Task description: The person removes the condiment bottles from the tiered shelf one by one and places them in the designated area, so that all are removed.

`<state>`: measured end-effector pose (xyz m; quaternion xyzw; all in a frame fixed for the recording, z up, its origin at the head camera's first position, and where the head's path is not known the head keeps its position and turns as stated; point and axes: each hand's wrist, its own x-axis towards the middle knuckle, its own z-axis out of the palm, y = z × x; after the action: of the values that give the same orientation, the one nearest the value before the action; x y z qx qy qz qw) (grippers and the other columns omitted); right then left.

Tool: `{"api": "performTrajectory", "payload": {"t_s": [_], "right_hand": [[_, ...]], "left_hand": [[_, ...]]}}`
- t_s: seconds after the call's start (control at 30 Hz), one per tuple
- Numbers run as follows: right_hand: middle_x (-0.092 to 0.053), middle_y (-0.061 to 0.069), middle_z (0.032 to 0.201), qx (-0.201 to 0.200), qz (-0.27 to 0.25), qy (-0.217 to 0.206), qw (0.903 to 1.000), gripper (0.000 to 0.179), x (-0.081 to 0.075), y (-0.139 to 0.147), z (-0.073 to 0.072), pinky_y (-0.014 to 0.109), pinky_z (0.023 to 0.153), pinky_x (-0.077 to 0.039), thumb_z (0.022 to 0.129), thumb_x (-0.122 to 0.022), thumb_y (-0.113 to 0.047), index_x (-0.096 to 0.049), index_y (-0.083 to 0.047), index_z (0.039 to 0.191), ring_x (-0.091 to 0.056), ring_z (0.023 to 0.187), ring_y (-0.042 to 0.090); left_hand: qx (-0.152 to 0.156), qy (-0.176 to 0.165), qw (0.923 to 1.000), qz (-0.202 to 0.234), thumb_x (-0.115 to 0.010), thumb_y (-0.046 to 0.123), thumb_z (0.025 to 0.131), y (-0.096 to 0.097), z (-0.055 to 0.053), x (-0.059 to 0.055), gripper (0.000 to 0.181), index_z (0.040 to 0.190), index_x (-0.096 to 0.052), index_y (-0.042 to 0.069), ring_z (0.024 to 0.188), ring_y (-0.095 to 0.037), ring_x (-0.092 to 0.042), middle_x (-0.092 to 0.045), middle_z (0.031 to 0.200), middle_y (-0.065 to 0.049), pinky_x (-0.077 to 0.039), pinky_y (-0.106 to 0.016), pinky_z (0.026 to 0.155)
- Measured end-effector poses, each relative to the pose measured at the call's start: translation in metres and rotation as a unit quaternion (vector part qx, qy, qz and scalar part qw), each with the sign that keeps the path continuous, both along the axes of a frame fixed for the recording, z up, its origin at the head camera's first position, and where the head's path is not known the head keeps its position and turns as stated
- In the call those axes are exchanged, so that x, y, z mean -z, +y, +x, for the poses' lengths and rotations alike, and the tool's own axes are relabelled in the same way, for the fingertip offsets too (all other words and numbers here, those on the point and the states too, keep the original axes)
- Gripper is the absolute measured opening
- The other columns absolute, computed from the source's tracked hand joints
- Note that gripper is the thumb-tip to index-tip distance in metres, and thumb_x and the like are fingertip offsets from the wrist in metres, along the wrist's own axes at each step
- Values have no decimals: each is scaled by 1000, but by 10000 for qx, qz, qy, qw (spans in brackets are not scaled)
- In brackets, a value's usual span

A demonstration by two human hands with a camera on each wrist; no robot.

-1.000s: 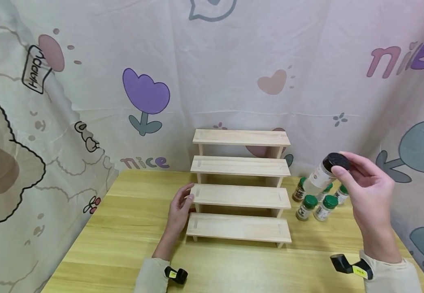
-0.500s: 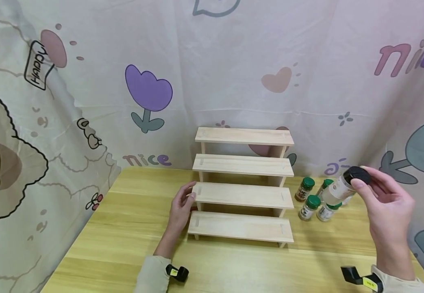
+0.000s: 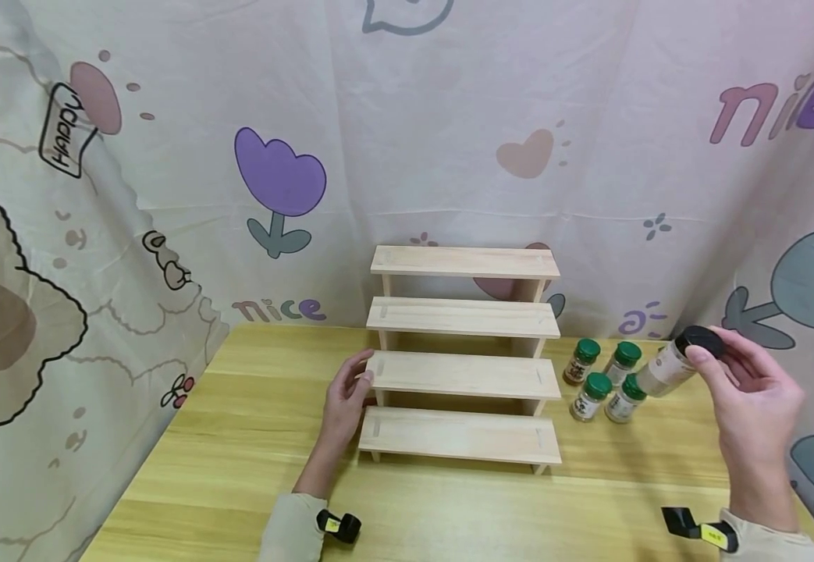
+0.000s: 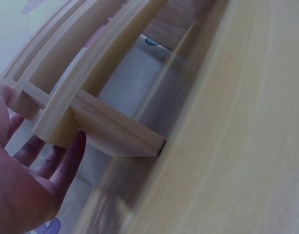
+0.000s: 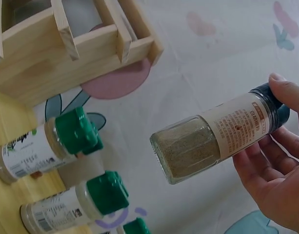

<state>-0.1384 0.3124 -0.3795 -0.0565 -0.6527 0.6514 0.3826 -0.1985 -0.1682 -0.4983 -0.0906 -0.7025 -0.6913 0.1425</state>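
Note:
My right hand [image 3: 758, 414] grips a glass spice jar [image 3: 670, 365] by its black cap, thumb on one side and fingers on the other. The jar is tilted, base towards the left, and hangs in the air beside the green-capped jars. In the right wrist view, greyish-brown powder fills much of this jar, below a paper label [image 5: 239, 124]. My left hand [image 3: 343, 398] holds the left end of a four-step wooden shelf [image 3: 463, 375]. The left wrist view shows its fingertips [image 4: 77, 141] against the end of a board.
Several green-capped spice jars [image 3: 591, 396] stand upright on the wooden table [image 3: 238, 445], right of the shelf. The held jar partly covers the group. A printed cloth [image 3: 421, 156] hangs behind and at both sides of the table.
My right hand has carried the black-capped jar to the right and slightly down, uncovering some of the green-capped jars. The left hand stays at the shelf's end.

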Motion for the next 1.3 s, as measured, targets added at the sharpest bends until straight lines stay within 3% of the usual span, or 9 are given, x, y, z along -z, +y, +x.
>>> {"api": "performTrajectory", "payload": {"t_s": [0.27,0.47,0.77,0.97,1.2,1.3], "right_hand": [[-68,10,122,48,-498,48,9987,39,11,15,-4,12,89,-49,85,-78,7,-71,2,123,-64,107,17],[-69,8,120,177,-549,15,9983,40,23,25,-8,11,89,-49,83,-79,8,-71,4,122,-65,106,16],[-70,1,112,305,-1160,-608,9909,45,50,44,-16,9,84,-49,80,-84,3,-71,2,124,-66,101,12],[-72,1,111,238,-1266,-759,9888,46,67,53,-20,9,82,-50,80,-84,5,-71,1,124,-67,102,11],[-73,-1,108,242,-1375,-981,9853,44,83,60,-23,9,80,-51,79,-85,6,-72,0,121,-68,98,10],[-72,-2,108,244,-1403,-1138,9832,46,88,64,-24,8,80,-51,79,-85,4,-72,-1,122,-67,99,9]], "left_hand": [[-27,-68,10000,9,-57,8,104,-2,-1,1,37,142,-59,8,113,-17,-61,-61,134,-18,-51,-22,94],[-29,-104,9999,-35,-57,8,104,-2,-1,-2,36,141,-59,8,114,-18,-61,-60,135,-17,-51,-22,94],[-16,-42,10000,-86,-56,9,105,-2,-1,0,37,141,-59,7,118,-23,-59,-60,136,-18,-50,-21,95],[37,-124,9999,-23,-56,7,105,-2,-2,0,37,142,-59,7,114,-17,-61,-60,136,-16,-51,-23,95],[17,-223,9997,-60,-52,0,104,-1,-2,-2,39,143,-53,-3,113,-11,-60,-56,138,-25,-50,-20,95],[18,-233,9997,-28,-53,2,104,-1,-2,-2,39,143,-55,-1,113,-12,-60,-58,138,-22,-50,-20,94]]}}
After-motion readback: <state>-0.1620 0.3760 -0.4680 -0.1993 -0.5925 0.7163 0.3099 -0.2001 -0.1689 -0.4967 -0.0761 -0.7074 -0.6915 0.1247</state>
